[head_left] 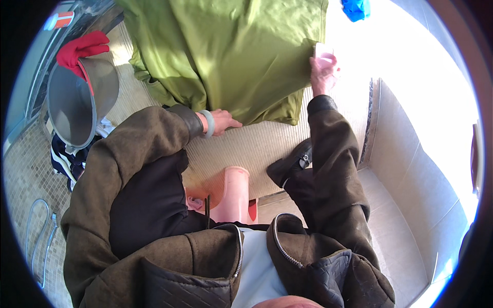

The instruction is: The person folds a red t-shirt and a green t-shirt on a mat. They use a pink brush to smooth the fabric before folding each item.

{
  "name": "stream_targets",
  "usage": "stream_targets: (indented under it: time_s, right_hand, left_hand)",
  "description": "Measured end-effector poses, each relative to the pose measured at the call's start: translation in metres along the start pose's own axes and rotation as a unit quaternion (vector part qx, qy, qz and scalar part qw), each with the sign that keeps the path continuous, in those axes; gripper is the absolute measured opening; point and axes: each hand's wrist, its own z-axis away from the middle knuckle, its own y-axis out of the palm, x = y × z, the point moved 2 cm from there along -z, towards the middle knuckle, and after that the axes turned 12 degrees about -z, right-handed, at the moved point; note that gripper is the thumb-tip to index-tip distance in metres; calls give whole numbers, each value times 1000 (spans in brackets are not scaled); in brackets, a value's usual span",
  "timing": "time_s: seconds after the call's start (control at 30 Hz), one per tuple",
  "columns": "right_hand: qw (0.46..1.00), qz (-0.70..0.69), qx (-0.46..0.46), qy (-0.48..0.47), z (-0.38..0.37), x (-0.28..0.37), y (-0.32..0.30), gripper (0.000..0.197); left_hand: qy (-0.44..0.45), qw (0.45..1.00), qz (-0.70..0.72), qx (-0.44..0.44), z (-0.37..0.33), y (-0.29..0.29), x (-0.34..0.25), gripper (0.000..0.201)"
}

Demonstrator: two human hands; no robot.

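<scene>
A green garment point(226, 56) lies spread with folds over a beige ribbed surface point(215, 154). At its near edge, my left hand point(224, 122) presses down with the fingers closed on the cloth; a pale bracelet point(207, 123) circles that wrist. Over the garment's right edge, my right hand point(324, 77) grips a pale pink scrub brush point(323, 50), washed out by bright light. Its bristle side faces the cloth and is mostly hidden.
On the left a grey bucket point(72, 102) carries a red cloth point(82, 49) over its rim, with dark and white clothes point(67, 159) beside it. Pink plastic point(236, 190) stands between my legs. A blue item point(356, 9) lies far right; bent metal rods point(41, 241) lie lower left.
</scene>
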Motion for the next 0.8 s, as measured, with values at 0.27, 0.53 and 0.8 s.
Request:
stream_targets:
  time_s: [0.27,0.53,0.8]
  right_hand:
    - [887,-159,254,-352,117,90,50,80]
    - [999,17,-21,42,-11,-5,6,68]
    - [914,-118,229,-313,109,112,55,68]
  left_hand:
    - [-30,998,33,-43,5,-29,-6,47]
    - [-80,904,-127,-401,22,-74,25,46]
    - [-212,904,-203,-312,21,-82,48,28]
